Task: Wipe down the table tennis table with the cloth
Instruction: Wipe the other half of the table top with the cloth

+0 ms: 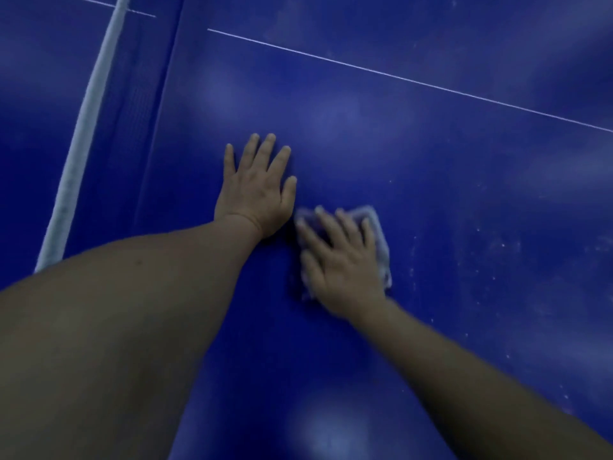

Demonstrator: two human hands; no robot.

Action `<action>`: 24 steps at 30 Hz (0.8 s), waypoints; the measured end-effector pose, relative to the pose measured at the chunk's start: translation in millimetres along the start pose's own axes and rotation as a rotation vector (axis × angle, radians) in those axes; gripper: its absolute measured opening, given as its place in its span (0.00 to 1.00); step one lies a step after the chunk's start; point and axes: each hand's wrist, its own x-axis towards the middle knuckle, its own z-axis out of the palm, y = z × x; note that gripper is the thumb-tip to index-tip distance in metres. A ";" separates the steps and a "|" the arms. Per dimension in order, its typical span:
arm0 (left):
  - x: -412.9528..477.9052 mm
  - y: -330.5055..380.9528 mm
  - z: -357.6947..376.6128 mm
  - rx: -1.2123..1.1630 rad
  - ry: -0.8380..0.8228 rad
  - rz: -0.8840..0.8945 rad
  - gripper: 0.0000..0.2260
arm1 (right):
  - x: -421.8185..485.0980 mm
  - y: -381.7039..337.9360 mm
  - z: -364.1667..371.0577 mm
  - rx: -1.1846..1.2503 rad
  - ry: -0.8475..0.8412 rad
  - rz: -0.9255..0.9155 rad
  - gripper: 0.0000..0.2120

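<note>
Right hand (345, 260) flat, fingers spread, pressing cloth (378, 227) onto blue desk (464, 194); left hand (257, 190) flat beside, grip apart.

the left hand (257, 189) lies flat, fingers spread, on the blue worktop (431, 194). just beside it the blurred right hand (341, 260) presses a pale cloth (378, 234) flat. the net (83, 134) runs at left.

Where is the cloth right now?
In the head view, the cloth lies flat on the blue table under the right hand, just right of the flat left hand.
</note>
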 end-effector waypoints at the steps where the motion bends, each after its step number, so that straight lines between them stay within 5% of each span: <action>1: 0.8 0.0 2.5 -0.001 0.008 -0.003 0.29 | 30.5 11.7 -4.7 -0.003 0.009 0.063 0.25; 5: 2.4 0.0 0.2 -0.011 0.022 -0.023 0.30 | 126.9 44.1 -17.9 0.020 -0.026 0.185 0.26; 12: 4.1 -0.1 -1.8 -0.007 0.014 -0.031 0.29 | 71.1 20.2 -3.5 0.019 0.013 0.113 0.26; 20: 4.2 0.7 -0.9 0.015 0.004 -0.035 0.29 | 251.7 79.4 -27.1 0.090 -0.016 0.199 0.26; 24: 5.1 0.1 -1.0 0.016 0.002 -0.035 0.29 | 235.6 61.4 -15.6 0.082 0.063 0.273 0.27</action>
